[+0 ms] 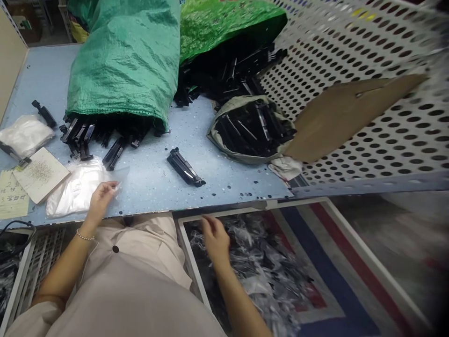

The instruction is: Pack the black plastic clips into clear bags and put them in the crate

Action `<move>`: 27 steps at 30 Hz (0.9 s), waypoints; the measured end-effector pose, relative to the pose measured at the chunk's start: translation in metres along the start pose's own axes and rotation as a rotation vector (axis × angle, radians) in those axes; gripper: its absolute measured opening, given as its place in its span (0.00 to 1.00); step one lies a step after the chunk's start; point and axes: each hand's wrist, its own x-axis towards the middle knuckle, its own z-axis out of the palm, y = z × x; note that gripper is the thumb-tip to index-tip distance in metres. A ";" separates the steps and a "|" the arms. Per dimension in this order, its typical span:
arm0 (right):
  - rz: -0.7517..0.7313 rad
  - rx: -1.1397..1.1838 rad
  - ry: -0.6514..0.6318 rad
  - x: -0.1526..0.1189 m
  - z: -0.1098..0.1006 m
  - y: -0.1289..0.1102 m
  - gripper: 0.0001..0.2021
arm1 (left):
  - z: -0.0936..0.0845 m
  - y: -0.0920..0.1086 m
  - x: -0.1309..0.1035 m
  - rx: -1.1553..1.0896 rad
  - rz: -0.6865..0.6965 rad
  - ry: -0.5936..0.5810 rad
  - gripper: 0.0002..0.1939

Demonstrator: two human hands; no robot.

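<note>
My left hand (101, 199) pinches the edge of a thin clear plastic bag (121, 179) just above the table. Beside that hand lies a stack of clear plastic bags (79, 189). My right hand (215, 238) hangs over a crate of bagged black parts (259, 262), its fingers loosely bent and apart, with nothing seen in them. On the table between and beyond my hands rests a small group of long black plastic parts (185, 167). More black parts (82, 135) spill from the mouth of a green woven sack (126, 65).
A second green sack (224, 28) and an open cloth bag (252, 128), both full of black parts, stand farther back. A perforated white panel (368, 107) with brown cardboard (351, 117) borders the right. At left lie a white tile (41, 175) and a handwritten note (13, 195).
</note>
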 end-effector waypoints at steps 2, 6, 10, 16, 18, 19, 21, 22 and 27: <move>0.041 0.217 -0.399 0.006 0.046 -0.061 0.25 | 0.012 0.000 -0.007 0.129 0.117 -0.074 0.08; 0.106 0.379 -0.817 0.010 0.124 -0.150 0.22 | 0.028 -0.002 -0.019 0.415 0.333 -0.206 0.05; 0.047 0.397 -0.797 0.015 0.152 -0.162 0.19 | 0.033 -0.006 -0.018 0.467 0.281 -0.142 0.07; 0.012 0.456 -0.693 0.018 0.149 -0.150 0.26 | 0.044 -0.013 0.015 0.336 0.143 -0.079 0.10; 0.004 0.409 -0.686 0.024 0.140 -0.148 0.25 | 0.042 -0.016 0.024 0.187 0.084 -0.029 0.10; -0.013 0.365 -0.708 0.029 0.133 -0.147 0.24 | 0.039 -0.016 0.026 0.138 0.065 0.011 0.09; -0.096 0.244 -0.758 0.045 0.115 -0.145 0.21 | 0.033 -0.014 0.026 0.125 0.091 0.081 0.08; -0.155 0.177 -0.735 0.055 0.104 -0.144 0.18 | 0.030 -0.012 0.025 0.165 0.143 0.095 0.07; -0.211 -0.020 -0.216 0.112 0.059 -0.136 0.16 | 0.031 -0.005 0.014 0.549 0.508 -0.049 0.11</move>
